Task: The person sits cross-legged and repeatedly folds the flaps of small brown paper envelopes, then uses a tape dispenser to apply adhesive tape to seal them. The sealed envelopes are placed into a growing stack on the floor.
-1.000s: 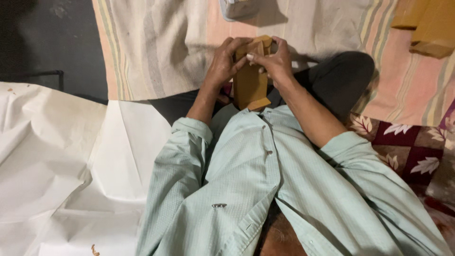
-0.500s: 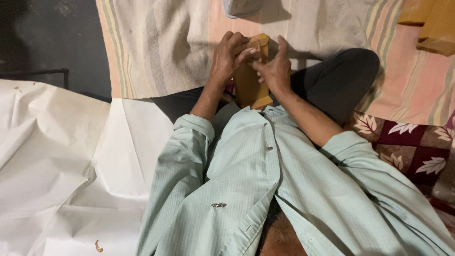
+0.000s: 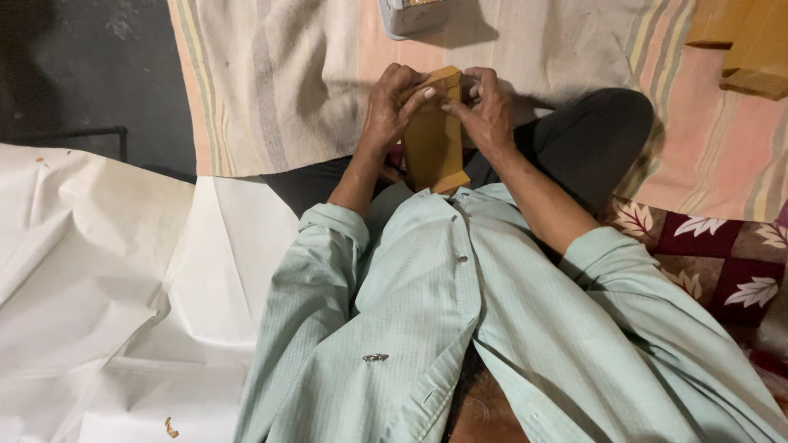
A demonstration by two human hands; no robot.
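- Striped woven mat [image 3: 287,90], beige with pink and faded bands, spread flat over the dark floor [image 3: 74,66], probably to give a clean seat and working surface.
- White paper sheets [image 3: 98,271], creased and overlapping at the left, lying half on the mat's edge; a small brown scrap [image 3: 171,427] resting on one near the bottom.
- Pale green buttoned shirt [image 3: 427,328], sleeves rolled to the forearm, likely to keep cuffs away from the work.
- Dark-trousered knee [image 3: 591,135] folded outward to the right, raised just beside the hands.
- Maroon cushion with leaf pattern [image 3: 714,262] at the right, just beside the elbow.
- Yellowish wooden pieces [image 3: 747,41] at the top right corner, well apart from the hands.
- Grey boxy object [image 3: 410,12] at the top edge, mostly cut off; kind not clear.
- Tan wooden block [image 3: 432,143], long and flat, held upright in front of the chest, lower end near the shirt front, apparently propped there to steady it.
- Left hand [image 3: 390,107] curled around the block's upper left edge, fingers closed on it, thumb pressed across the top.
- Right hand [image 3: 488,111] gripping the upper right edge, fingers bent tight on the wood, fingertips meeting the left thumb at the top corner.
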